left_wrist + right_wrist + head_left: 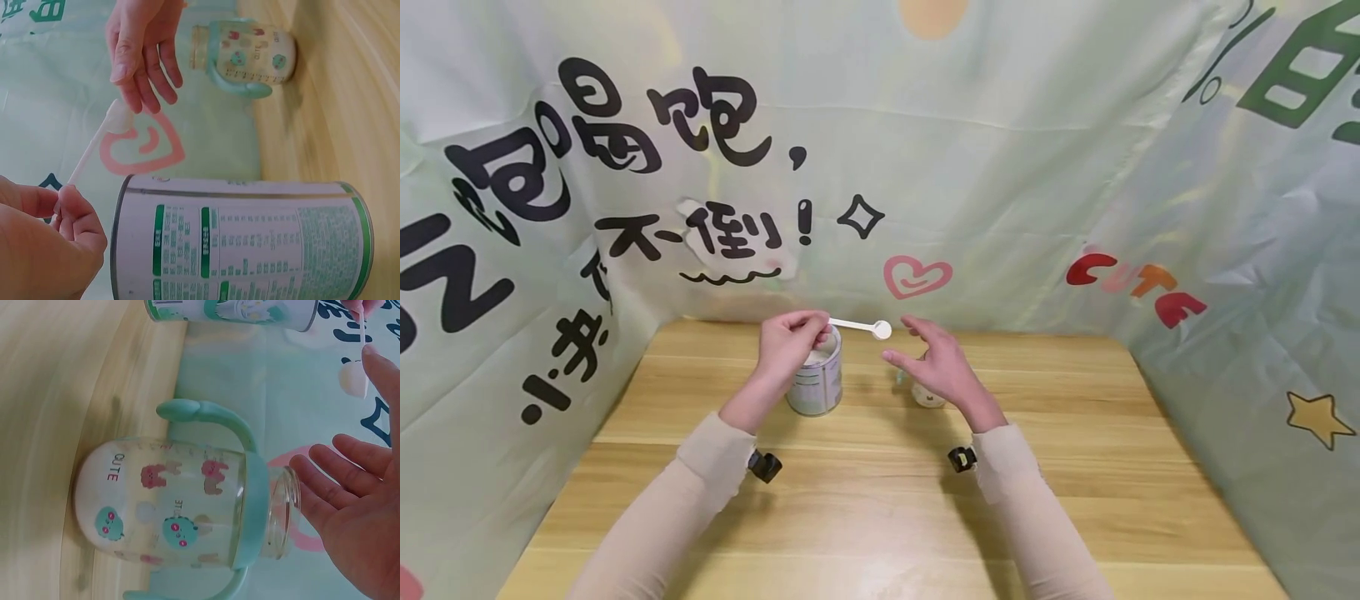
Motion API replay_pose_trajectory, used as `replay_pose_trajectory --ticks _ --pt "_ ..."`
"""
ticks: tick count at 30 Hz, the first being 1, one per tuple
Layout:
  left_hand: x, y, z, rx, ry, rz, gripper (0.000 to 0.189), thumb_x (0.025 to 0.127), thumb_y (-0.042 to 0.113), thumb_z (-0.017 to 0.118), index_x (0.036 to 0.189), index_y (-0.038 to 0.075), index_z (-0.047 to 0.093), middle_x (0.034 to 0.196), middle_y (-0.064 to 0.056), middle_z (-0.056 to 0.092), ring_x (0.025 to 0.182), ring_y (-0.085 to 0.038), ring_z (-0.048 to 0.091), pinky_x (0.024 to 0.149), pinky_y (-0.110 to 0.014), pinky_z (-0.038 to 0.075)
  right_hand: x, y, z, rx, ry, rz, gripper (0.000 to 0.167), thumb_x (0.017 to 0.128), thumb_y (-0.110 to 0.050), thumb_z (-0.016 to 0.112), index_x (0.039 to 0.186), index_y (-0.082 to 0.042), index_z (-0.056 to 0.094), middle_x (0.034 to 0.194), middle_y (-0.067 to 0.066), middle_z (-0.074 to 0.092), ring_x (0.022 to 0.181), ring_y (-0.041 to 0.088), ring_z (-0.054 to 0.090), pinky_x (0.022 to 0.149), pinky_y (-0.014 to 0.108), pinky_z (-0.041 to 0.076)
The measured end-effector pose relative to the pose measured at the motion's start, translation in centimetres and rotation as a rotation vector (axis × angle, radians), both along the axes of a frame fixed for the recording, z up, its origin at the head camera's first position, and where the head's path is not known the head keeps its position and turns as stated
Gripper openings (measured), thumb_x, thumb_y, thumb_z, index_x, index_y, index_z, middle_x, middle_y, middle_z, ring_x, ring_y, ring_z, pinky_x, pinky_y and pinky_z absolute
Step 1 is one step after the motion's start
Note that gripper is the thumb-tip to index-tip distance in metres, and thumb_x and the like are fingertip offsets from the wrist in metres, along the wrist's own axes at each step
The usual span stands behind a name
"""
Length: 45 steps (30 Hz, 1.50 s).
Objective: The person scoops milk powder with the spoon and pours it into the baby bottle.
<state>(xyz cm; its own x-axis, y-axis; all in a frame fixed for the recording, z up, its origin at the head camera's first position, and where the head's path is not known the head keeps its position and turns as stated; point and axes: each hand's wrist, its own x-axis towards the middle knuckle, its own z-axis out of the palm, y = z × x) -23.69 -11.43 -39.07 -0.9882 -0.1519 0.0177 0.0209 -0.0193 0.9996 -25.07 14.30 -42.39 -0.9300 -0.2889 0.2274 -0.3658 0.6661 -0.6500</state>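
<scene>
My left hand (787, 343) pinches the thin handle of a white measuring scoop (882, 330), holding it level above the table. In the left wrist view, the scoop's bowl (119, 117) looks white; its contents are hard to make out. Beneath that hand stands an uncovered can (817, 388) with printed labels and something pale inside. My right hand (946, 368) is held with fingers apart, empty, beside the scoop's bowl. Below it a clear baby bottle (187, 506) stands uncapped, with mint-green handles, cartoon prints and something whitish at its bottom. The right hand partly hides it in the head view.
Everything stands on a wooden table (865, 517). Printed cloth (1000, 192) hangs behind it and along both sides. Small black cameras (765, 466) sit at both wrists.
</scene>
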Motion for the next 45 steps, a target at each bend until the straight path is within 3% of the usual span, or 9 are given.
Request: replay_pose_trajectory --ticks 4,11,25,31,39,45 --pt "0.0 0.5 -0.1 -0.004 -0.009 -0.009 0.025 0.100 0.014 0.072 0.115 -0.006 0.077 0.093 -0.012 0.078 0.073 -0.007 0.069 0.072 -0.022 0.062 0.2 0.5 0.1 -0.009 -0.002 -0.006 0.083 0.093 -0.058 0.074 0.157 -0.010 0.048 0.155 0.013 0.056 0.140 0.034 0.056 0.110 0.055 0.051" --pt "-0.2 1.6 0.0 0.029 -0.007 -0.032 0.024 0.099 0.010 0.071 0.114 -0.008 0.076 0.087 -0.008 0.077 0.071 -0.008 0.068 0.065 -0.019 0.058 0.4 1.6 0.1 -0.009 0.006 -0.022 0.083 0.094 -0.059 0.073 0.158 -0.011 0.047 0.157 0.012 0.054 0.141 0.033 0.054 0.111 0.056 0.051" --pt "-0.4 3.6 -0.5 0.043 0.013 -0.095 0.023 0.100 0.007 0.070 0.114 -0.010 0.075 0.081 -0.002 0.077 0.072 -0.009 0.070 0.064 -0.018 0.058 0.8 3.5 -0.7 -0.036 0.006 -0.055 0.082 0.092 -0.056 0.077 0.155 -0.011 0.050 0.154 0.013 0.058 0.138 0.035 0.057 0.114 0.057 0.048" --pt "-0.6 4.6 -0.9 0.047 0.005 -0.132 0.021 0.100 0.006 0.070 0.113 -0.010 0.076 0.091 -0.014 0.079 0.071 -0.006 0.070 0.066 -0.019 0.059 1.0 4.3 -1.3 -0.036 0.015 -0.060 0.079 0.093 -0.051 0.078 0.154 -0.009 0.051 0.152 0.017 0.058 0.136 0.040 0.058 0.112 0.058 0.049" --pt "-0.5 5.6 -1.2 0.032 0.007 -0.145 0.020 0.100 0.007 0.070 0.112 -0.007 0.077 0.092 -0.013 0.080 0.074 -0.010 0.072 0.068 -0.020 0.060 1.1 5.1 -2.4 -0.016 0.025 -0.075 0.076 0.094 -0.050 0.077 0.153 -0.008 0.052 0.148 0.020 0.061 0.133 0.039 0.060 0.109 0.058 0.052" --pt "-0.5 6.4 -1.5 -0.001 0.038 -0.154 0.020 0.100 0.006 0.070 0.112 -0.008 0.077 0.097 -0.022 0.079 0.074 -0.010 0.072 0.067 -0.019 0.060 1.2 5.4 -3.1 -0.020 0.014 -0.094 0.076 0.093 -0.047 0.080 0.151 -0.006 0.054 0.147 0.021 0.061 0.133 0.040 0.061 0.109 0.057 0.051"
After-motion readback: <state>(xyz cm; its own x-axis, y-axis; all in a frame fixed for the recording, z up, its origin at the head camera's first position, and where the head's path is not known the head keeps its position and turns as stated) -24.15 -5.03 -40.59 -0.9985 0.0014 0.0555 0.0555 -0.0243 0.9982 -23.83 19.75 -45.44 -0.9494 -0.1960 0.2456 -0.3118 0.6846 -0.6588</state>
